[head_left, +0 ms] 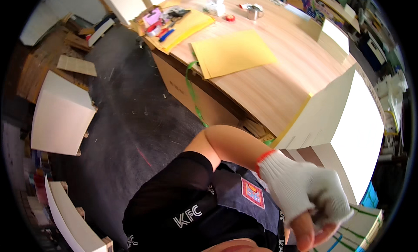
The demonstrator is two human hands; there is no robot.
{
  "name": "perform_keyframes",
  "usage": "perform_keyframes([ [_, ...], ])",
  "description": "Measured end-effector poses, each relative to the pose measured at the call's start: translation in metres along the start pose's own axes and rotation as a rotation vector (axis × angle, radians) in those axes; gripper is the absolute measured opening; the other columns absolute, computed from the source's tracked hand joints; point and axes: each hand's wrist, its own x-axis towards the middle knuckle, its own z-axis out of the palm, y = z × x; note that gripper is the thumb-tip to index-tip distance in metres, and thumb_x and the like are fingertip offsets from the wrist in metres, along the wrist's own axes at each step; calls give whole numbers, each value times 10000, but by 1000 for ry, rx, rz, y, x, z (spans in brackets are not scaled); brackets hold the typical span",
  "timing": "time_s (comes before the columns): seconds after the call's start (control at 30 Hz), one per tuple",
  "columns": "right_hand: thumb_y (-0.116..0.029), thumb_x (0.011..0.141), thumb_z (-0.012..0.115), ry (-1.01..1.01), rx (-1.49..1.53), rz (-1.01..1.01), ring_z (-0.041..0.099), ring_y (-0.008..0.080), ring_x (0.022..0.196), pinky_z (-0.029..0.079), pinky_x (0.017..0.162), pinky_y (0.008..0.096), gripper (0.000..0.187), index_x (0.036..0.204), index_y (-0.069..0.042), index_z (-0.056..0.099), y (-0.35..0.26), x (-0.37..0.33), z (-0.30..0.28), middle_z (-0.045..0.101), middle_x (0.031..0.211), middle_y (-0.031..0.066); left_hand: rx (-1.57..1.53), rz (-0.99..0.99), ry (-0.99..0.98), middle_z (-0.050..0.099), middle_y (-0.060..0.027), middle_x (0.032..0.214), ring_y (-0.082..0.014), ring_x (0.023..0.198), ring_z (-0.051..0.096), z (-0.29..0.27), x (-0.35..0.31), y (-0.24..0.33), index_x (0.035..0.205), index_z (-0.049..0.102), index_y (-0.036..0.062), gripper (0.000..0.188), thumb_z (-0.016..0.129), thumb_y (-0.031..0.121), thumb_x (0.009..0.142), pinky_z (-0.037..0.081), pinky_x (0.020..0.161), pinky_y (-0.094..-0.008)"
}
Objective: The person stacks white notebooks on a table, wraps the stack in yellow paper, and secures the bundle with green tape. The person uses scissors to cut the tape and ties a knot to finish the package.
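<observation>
My left hand (320, 199), in a white knitted glove with a red cuff, reaches across my body to the lower right. Its fingers are curled, and bare thumb and finger tips show below the glove. Whatever they grip, if anything, is hidden. Beside the hand stands a large cream panel piece (361, 125) with a bright white face. Below it, near the fingertips, lies a pale stack bound with green straps (365, 219). My right hand does not show.
A wood-grain table (270, 86) carries a yellow sheet (235, 51), a metal mug (254, 11), red tape (230, 18) and a blue-handled tool (167, 35). A green strap (191, 88) hangs off its edge. White panel stacks (61, 115) stand on the dark floor at left.
</observation>
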Motion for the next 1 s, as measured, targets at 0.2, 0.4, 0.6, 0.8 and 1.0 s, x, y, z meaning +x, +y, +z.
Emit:
perform_keyframes([
  [0.2, -418, 934, 496, -75, -285, 138, 516, 161, 854, 413, 720, 278, 455, 1191, -47, 554, 80, -38, 2, 584, 1049, 91, -259, -195, 55, 645, -62, 824, -95, 693, 596, -19, -40, 66, 907, 661, -24, 325, 837, 179, 723, 451, 564, -244],
  [0.4, -425, 928, 515, -394, -640, 308, 547, 132, 745, 433, 638, 263, 445, 1136, -40, 596, 203, -108, 33, 636, 948, 85, -337, -237, 34, 640, -61, 802, -132, 685, 606, -45, -85, 105, 888, 663, 2, 213, 772, 143, 772, 462, 573, -257],
  [0.6, -428, 926, 525, -616, -756, 268, 570, 113, 680, 442, 594, 251, 438, 1088, -34, 629, 236, -180, 79, 672, 875, 78, -276, -58, 63, 638, -69, 794, -163, 680, 616, -42, -125, 131, 900, 656, 18, 164, 719, 131, 800, 483, 584, -280],
  [0.8, -402, 927, 524, -675, -1054, 59, 606, 165, 741, 471, 692, 308, 415, 1007, -13, 643, 186, -281, 139, 682, 859, 85, 729, -372, 181, 649, -55, 760, -192, 681, 637, -120, -200, 215, 836, 673, 59, 107, 739, 111, 770, 496, 610, -305],
  [1.0, -438, 922, 496, -714, -1192, -127, 621, 206, 737, 475, 724, 338, 419, 916, -48, 650, 195, -297, 110, 675, 795, 92, 1945, -1432, 142, 567, -60, 963, -289, 941, 570, -221, -399, 236, 1035, 568, 176, 338, 680, 157, 717, 483, 807, -406],
])
